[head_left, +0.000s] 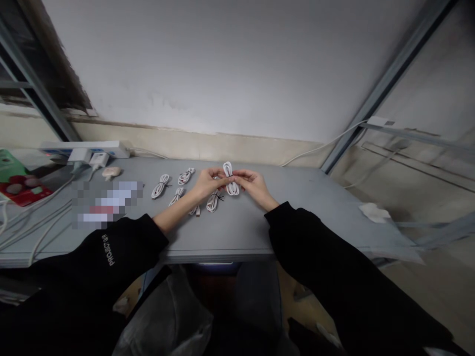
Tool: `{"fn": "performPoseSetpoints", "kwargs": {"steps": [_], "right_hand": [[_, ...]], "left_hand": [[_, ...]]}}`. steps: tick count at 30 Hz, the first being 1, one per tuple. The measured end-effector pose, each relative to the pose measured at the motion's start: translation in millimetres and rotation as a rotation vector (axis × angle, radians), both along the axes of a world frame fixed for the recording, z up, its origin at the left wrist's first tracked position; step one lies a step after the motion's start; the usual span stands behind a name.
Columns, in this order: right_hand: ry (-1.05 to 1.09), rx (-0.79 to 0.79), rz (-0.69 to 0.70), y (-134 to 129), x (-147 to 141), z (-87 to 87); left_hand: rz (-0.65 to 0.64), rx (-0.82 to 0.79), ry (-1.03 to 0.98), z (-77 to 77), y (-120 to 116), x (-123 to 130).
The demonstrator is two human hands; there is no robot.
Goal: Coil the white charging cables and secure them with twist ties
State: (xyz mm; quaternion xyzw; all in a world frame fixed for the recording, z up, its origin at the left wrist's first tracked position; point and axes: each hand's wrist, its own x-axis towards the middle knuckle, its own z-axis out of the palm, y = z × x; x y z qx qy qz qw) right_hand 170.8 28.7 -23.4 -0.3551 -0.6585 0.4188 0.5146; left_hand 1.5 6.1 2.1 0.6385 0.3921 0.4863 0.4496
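Note:
Above the grey table (pixel 245 230), a coiled white cable (pixel 232 189) is held upright between my two hands. A dark tie circles its middle. My left hand (pixel 208 183) pinches the coil from the left, fingers closed at the tie. From the right, my right hand (pixel 253 184) grips the same spot with thumb and fingers together. Several more white cable bundles lie on the table to the left, among them one tied bundle (pixel 161 187), another farther back (pixel 186 176) and one just below my hands (pixel 213 201). My left forearm partly covers some of them.
A white power strip (pixel 118 148) with plugged-in chargers stands at the back left, its wires running forward. Near it are a white adapter (pixel 111 172) and a red and green item (pixel 25 190). A crumpled white tissue (pixel 374 212) lies at the right; metal posts (pixel 365 113) rise beside the table.

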Motion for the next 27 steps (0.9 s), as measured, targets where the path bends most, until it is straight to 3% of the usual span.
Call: {"fn": "performPoseSetpoints", "kwargs": {"steps": [4,9,16,21,27], "right_hand": [[0.006,-0.014,0.025,0,0,0.5],[0.039,-0.053,0.061,-3,0,2.6],[-0.016,-0.003,-0.006,-6,-6,-2.3],[0.018,-0.015,0.008,1,-3,-5.9],[-0.050,-0.055,-0.091,12,4,-11.3]], "left_hand": [[0.017,-0.021,0.010,1.1,-2,0],[-0.055,-0.062,-0.005,1.7,-5,1],[-0.018,-0.119,-0.054,-3.6,-5,5],[-0.068,-0.133,-0.006,-2.5,-7,7],[0.092,-0.042,0.043,-3.9,-1,3]]}}
